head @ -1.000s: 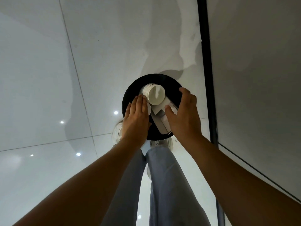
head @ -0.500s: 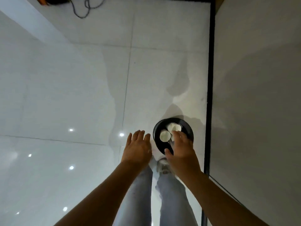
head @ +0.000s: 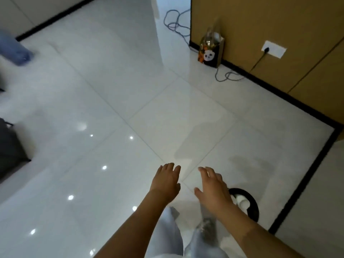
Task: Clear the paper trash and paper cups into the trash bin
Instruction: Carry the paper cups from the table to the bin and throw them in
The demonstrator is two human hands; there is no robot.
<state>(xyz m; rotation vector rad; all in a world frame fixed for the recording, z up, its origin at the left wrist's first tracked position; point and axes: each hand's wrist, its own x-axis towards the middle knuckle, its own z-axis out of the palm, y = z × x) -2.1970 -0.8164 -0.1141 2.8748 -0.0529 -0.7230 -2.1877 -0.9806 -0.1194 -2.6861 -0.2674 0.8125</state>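
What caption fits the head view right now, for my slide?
Both hands, left and right, open and empty above the tiled floor; black trash bin holding white paper cups beside them.

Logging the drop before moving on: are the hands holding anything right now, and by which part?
Nothing is held. The left hand and right hand are open and empty above the floor.

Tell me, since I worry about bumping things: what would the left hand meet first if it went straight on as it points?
Probably nothing: ahead of the left hand only bare floor shows, though depth is unclear.
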